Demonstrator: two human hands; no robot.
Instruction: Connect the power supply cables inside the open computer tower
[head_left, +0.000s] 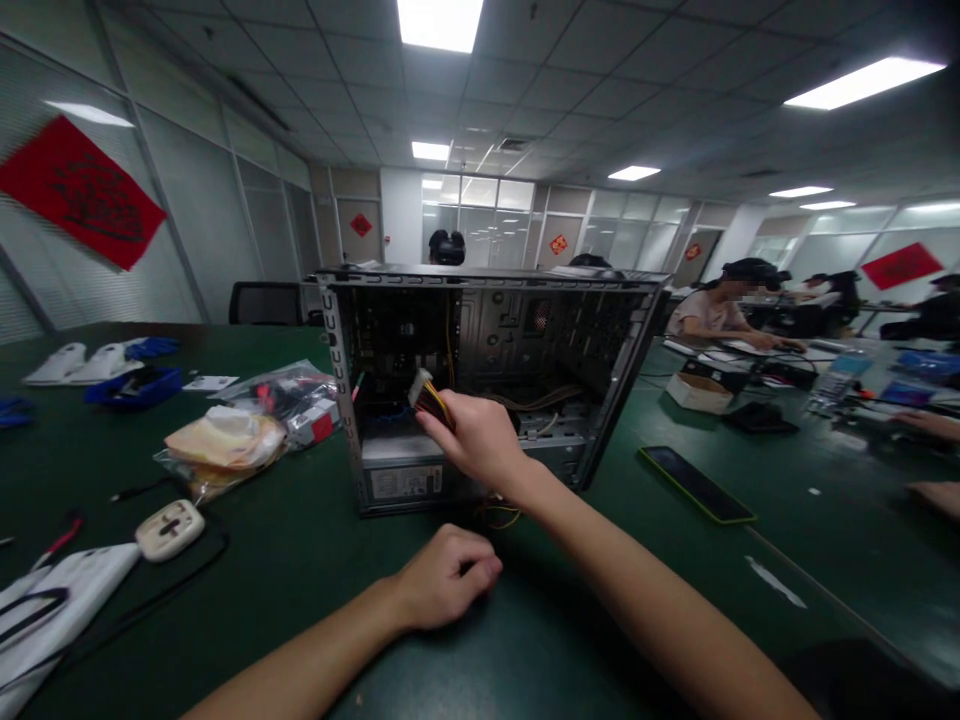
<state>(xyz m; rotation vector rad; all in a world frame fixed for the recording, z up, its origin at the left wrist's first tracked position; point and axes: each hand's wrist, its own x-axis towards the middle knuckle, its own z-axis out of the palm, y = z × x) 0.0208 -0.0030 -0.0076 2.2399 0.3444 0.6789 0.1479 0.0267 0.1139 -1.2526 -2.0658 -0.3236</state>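
An open computer case (487,282) stands on the green table with its inside facing me. My right hand (480,435) reaches to its open side, the fingers closed around a power supply cable (429,392) of bundled yellow, orange and dark wires. The cable's pale wide connector sticks up past my fingers, apart from the board as far as I can see. At the case's lower left sits the power supply (405,480), with a label on its side. In front of the case, my left hand (448,580) rests on the table, fingers curled in and nothing seen in them.
Plastic bags (225,440) of parts lie left of the case, near a blue tray (135,387) and a cream-coloured box (170,530). On the right are a dark phone-like slab (697,484) and an open carton (699,392). A person (720,315) sits beyond it.
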